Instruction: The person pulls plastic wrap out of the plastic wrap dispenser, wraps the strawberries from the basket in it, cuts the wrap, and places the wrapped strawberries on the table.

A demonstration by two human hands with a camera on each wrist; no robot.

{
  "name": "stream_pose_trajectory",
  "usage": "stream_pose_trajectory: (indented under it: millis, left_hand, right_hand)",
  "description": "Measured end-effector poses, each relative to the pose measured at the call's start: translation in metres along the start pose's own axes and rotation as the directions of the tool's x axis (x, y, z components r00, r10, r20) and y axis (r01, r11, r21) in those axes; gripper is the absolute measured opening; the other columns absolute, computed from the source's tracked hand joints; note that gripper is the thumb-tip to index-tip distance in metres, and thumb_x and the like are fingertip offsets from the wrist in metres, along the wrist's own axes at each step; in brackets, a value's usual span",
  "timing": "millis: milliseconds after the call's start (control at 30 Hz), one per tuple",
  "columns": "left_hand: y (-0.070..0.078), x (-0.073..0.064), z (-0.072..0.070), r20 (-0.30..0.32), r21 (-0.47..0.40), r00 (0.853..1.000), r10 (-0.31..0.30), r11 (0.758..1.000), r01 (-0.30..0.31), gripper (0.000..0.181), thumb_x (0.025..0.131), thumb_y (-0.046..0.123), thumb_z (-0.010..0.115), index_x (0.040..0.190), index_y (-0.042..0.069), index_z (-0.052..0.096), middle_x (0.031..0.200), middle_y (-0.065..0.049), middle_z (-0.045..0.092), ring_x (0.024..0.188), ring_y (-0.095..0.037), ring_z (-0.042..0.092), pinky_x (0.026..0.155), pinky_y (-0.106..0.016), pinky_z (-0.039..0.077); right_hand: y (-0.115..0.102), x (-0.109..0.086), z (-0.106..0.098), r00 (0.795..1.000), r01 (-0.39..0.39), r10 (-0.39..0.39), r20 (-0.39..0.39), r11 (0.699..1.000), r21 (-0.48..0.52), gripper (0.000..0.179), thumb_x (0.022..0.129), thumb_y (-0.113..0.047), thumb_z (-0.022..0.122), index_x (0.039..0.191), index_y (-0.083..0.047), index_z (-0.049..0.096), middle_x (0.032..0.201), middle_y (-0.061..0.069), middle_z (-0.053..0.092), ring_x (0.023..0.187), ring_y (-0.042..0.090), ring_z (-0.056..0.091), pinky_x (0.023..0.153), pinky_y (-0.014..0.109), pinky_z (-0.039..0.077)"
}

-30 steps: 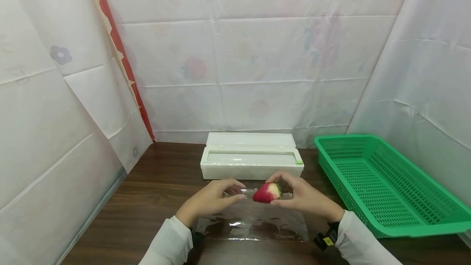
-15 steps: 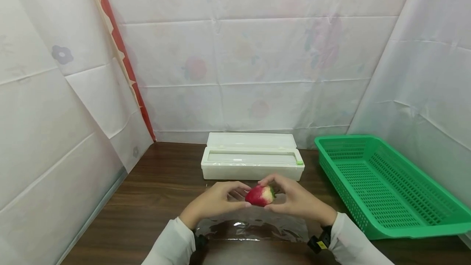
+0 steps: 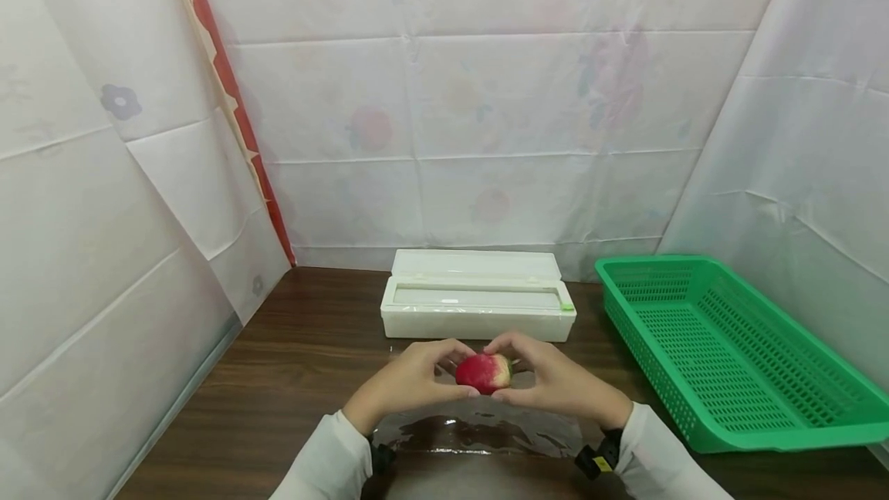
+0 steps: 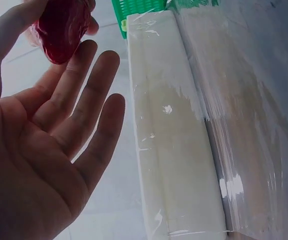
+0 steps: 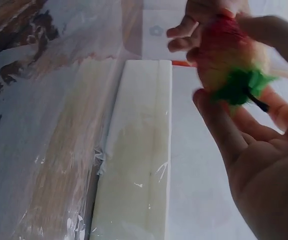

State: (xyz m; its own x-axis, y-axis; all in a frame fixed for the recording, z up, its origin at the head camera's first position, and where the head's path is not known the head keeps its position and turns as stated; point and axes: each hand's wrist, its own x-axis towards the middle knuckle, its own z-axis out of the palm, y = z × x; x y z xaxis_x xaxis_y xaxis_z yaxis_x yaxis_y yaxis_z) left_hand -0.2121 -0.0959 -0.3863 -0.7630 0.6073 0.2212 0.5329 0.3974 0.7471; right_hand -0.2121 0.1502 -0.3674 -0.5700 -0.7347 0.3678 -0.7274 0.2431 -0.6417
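Note:
A red strawberry (image 3: 481, 374), pale toward its stem end, is held between both hands above the table. The left hand (image 3: 411, 386) pinches its pointed end between thumb and index finger; its other fingers are spread in the left wrist view. From the other side, the right hand (image 3: 566, 386) grips the stem end with thumb and fingers. Green leaves (image 5: 241, 86) and a short dark stem face the right palm in the right wrist view. Beneath the hands lies a sheet of clear plastic film (image 3: 486, 432), shiny and wrinkled.
Behind the hands stands a long white plastic-wrap dispenser box (image 3: 479, 324) with its lid raised. A green perforated basket (image 3: 799, 437) is at the right. The dark wooden table (image 3: 278, 384) is enclosed by patterned white sheeting (image 3: 444, 99).
The right hand has carried the strawberry leftward and slightly nearer the body. The left hand, apart from the strawberry earlier, has taken hold of its pointed end.

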Motion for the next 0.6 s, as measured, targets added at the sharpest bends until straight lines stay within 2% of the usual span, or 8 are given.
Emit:
stream_pose_trajectory:
  millis: [167,333,467,600]
  left_hand:
    - [0.001,0.000,0.001,-0.013,0.035,1.000,0.010,0.999,-0.010,0.044,0.075,0.045,0.074,0.111,0.026,0.058,0.099,0.011,0.064,0.090,-0.004,0.058,0.075,-0.028,0.056]
    - [0.003,-0.001,0.003,-0.002,0.128,1.000,-0.001,0.992,0.001,0.047,0.075,0.049,0.073,0.113,0.025,0.058,0.098,0.013,0.065,0.087,0.001,0.057,0.074,-0.029,0.056]
    - [0.004,-0.002,0.002,0.027,0.242,1.000,0.009,0.970,-0.015,0.047,0.078,0.046,0.072,0.115,0.022,0.059,0.100,0.013,0.065,0.089,0.003,0.056,0.077,-0.031,0.056]
    - [0.005,-0.004,0.000,0.049,0.333,0.998,0.033,0.942,-0.048,0.044,0.079,0.039,0.071,0.116,0.019,0.059,0.102,0.011,0.066,0.092,0.002,0.056,0.079,-0.030,0.054]
  right_hand:
    - [-0.013,0.000,-0.002,0.999,-0.027,0.025,0.029,0.997,0.069,0.045,0.080,-0.006,0.072,0.119,-0.005,0.049,0.112,0.010,0.059,0.099,0.019,0.059,0.076,0.033,0.057]
    - [-0.001,-0.003,0.003,0.998,-0.057,0.055,0.033,0.997,0.043,0.045,0.081,-0.016,0.073,0.120,-0.011,0.050,0.111,0.004,0.061,0.098,0.017,0.058,0.075,0.034,0.058]
    - [0.014,-0.007,0.007,0.996,-0.073,0.073,0.047,0.997,-0.009,0.049,0.081,-0.030,0.073,0.122,-0.019,0.050,0.115,-0.004,0.059,0.101,0.014,0.057,0.076,0.036,0.057]
    - [0.018,-0.009,0.010,0.993,-0.099,0.101,0.059,0.995,-0.034,0.050,0.079,-0.032,0.074,0.122,-0.025,0.050,0.118,-0.009,0.058,0.099,0.011,0.058,0.077,0.032,0.056]
